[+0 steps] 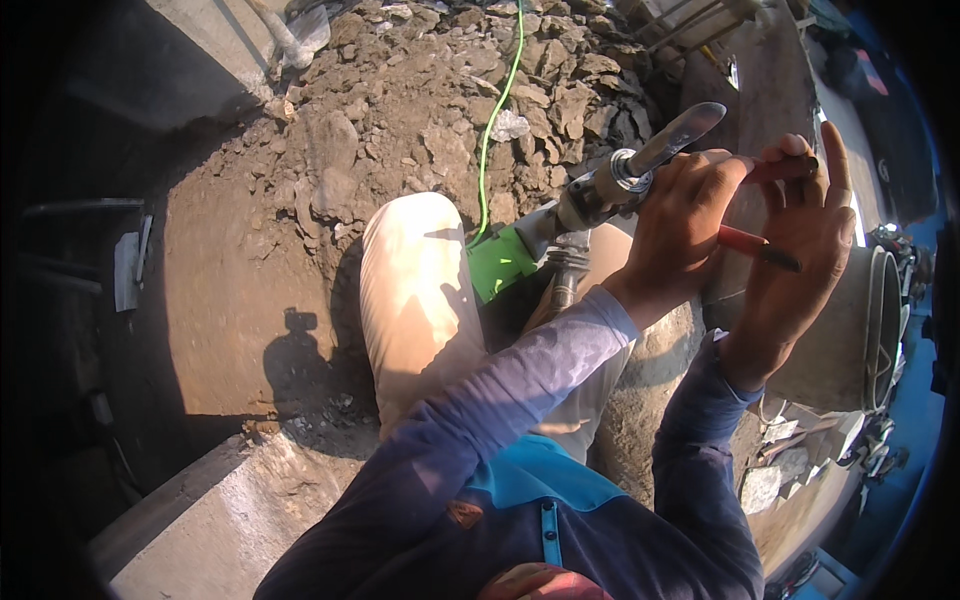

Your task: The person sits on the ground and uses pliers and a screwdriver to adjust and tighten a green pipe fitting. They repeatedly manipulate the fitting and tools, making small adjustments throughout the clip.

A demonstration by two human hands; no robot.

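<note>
A green and grey demolition hammer (502,262) lies across between my knees, its broad metal chisel (680,137) pointing up to the right. Beside the chisel's collar, my left hand (685,215) is closed around a tool with two reddish arms (742,240) that end in dark tips. Most of that tool is hidden in the fist, so its kind is unclear. My right hand (805,240) is just to the right, palm toward me. Its index finger stretches up, while other fingers bend near the upper reddish arm. Whether they touch it is unclear.
Broken earth and stone rubble (430,110) spread ahead of my knees. A green cable (488,150) runs from the hammer up across it. A grey cylindrical container (825,330) stands at the right, near stone pieces (762,488). A concrete edge (200,520) lies at the lower left.
</note>
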